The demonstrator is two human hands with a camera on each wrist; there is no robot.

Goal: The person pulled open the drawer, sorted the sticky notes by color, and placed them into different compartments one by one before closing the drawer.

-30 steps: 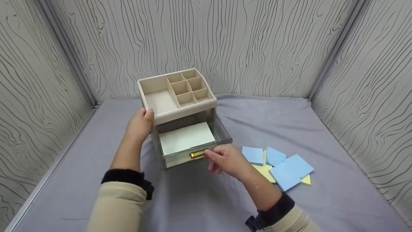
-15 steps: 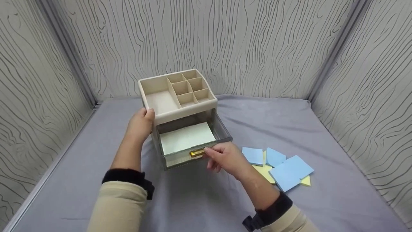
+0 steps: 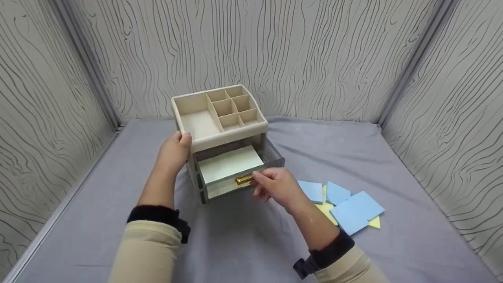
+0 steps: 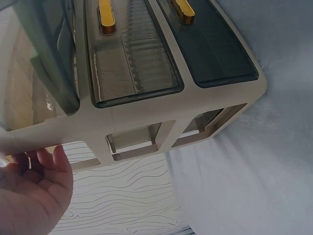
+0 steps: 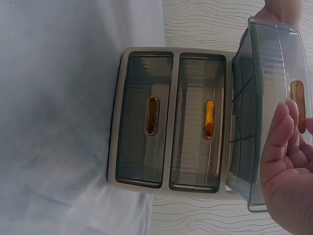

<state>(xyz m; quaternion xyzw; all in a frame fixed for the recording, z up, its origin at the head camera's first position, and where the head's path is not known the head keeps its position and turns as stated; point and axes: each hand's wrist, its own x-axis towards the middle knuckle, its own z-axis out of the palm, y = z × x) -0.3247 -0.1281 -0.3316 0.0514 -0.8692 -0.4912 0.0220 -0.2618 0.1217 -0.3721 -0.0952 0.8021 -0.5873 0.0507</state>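
Note:
A cream desktop drawer organizer [image 3: 230, 134] stands on the cloth, with divided compartments on top. Its smoky clear top drawer [image 3: 275, 153] is pulled partway out and holds a pale paper pad [image 3: 230, 163]. My left hand [image 3: 173, 151] grips the organizer's left side near the top; the left wrist view shows its fingers curled at the frame's edge. With thumb and fingers, my right hand [image 3: 279, 188] pinches the gold handle [image 3: 244, 179] on the drawer front. Two lower drawers, the middle drawer [image 5: 198, 161] and the bottom drawer [image 5: 139, 161], are closed in the right wrist view.
Right of the organizer lie blue sticky-note pads [image 3: 357, 212] overlapping yellow pads [image 3: 326, 212]. A grey cloth [image 3: 235, 251] covers the table. Wood-grain panels [image 3: 251, 47] enclose the back and both sides.
The top drawer has slid partway back into the organizer, and my right hand has moved inward with its handle. My left hand keeps its grip on the side.

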